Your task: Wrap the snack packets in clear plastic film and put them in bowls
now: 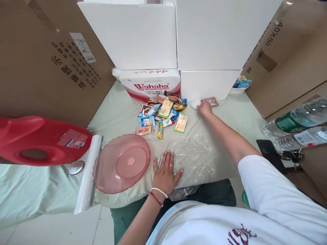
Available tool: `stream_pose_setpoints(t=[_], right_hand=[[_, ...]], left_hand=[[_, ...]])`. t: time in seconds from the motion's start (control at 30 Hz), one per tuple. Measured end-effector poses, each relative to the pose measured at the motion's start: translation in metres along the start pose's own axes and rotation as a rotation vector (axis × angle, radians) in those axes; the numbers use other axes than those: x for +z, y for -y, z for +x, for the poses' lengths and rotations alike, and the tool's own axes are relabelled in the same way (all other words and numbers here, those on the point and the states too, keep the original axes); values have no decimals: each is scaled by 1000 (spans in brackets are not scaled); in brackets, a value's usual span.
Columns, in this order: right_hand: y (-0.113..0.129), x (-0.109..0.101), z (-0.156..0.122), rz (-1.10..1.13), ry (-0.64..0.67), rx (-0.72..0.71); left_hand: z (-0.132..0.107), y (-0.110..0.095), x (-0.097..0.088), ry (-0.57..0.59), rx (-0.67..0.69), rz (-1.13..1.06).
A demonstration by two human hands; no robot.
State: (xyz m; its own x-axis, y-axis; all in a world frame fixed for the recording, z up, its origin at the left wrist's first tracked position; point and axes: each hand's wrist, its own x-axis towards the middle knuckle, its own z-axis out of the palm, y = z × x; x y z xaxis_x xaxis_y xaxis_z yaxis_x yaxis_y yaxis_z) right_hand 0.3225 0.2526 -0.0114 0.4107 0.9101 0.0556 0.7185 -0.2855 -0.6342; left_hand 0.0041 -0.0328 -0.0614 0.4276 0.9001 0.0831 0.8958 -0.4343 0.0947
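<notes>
My left hand (166, 172) lies flat with fingers spread on the left edge of a crumpled sheet of clear plastic film (194, 158) on the pale green cloth. My right hand (205, 108) reaches far forward, fingers curled on a small red-and-green snack packet (212, 101) lying by a white box, with a white wad (195, 103) just to its left. A heap of several wrapped snacks (163, 114) sits between the hands, in front of the Wahaha carton (150, 85). An empty pink plastic plate (122, 163) rests left of my left hand.
White boxes (204, 37) and brown cartons (46, 61) wall the back and sides. A red jug (38, 139) lies at left beside a roll of film (88, 173). Water bottles (296, 127), a phone (270, 154) and keys are at right.
</notes>
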Motion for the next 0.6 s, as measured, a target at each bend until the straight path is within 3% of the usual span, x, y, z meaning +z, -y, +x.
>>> stream_pose_setpoints(t=[0.07,0.17,0.33,0.4,0.47,0.6], right_hand=[[13,1,2,-38,-99,-51],[22,1,-18,-100,-191,-108],[21,28,-80,-126,271,-7],[19,38,-98,-8,289,4],[20,42,-106,226,216,82],[40,37,-99,617,145,185]], left_hand=[[-1,1,0,-9,-4,-8],[-1,1,1,-17,2,-27],[0,0,-2,-13,-20,-77],[1,-1,-4,-9,-33,-99],[1,-1,-5,-6,-36,-119],[1,-1,-7,-9,-28,-136]])
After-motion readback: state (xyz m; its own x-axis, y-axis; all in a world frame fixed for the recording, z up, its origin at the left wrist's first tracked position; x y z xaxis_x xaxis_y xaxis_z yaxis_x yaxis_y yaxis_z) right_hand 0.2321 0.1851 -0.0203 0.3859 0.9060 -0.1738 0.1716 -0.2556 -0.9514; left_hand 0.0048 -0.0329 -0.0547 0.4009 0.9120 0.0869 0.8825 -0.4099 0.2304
